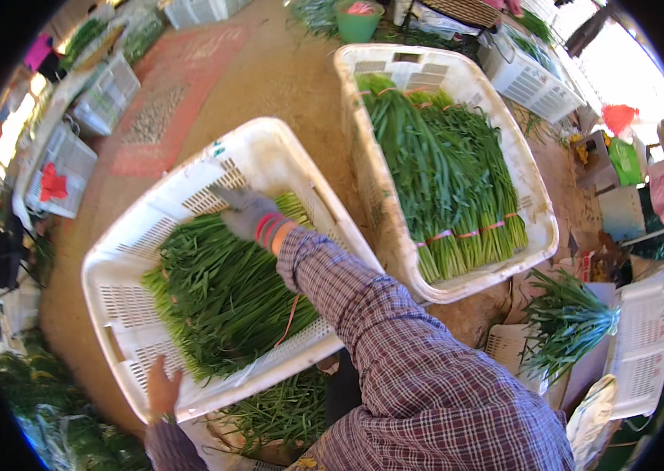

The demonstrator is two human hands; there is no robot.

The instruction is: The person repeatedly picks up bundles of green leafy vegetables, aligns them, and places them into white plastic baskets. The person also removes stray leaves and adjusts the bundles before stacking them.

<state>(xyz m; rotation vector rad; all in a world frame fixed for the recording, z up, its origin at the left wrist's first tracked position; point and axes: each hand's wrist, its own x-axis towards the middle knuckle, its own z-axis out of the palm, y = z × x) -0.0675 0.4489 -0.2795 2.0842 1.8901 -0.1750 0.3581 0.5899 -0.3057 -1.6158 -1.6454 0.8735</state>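
Observation:
Before me stands a white plastic crate (273,144) with slotted walls. Bundles of green leafy stalks (220,288), apparently garlic chives, lie flat inside it, pale stem ends at either side. A pink tie (288,321) shows near the front wall. My right hand (246,212), in a grey glove with red cuff bands, is over the far part of the bundles; it is blurred, its fingers stretched left with nothing visible in them. Bare and with fingers spread, my left hand (164,385) is at the crate's near left corner.
Another white crate (367,141) with tied bundles (444,171) stands to the right. Loose greens (285,406) lie below the near crate. A wrapped bunch (573,324) rests at the right beside an upright crate (644,347). A green bucket (358,23) stands at the back.

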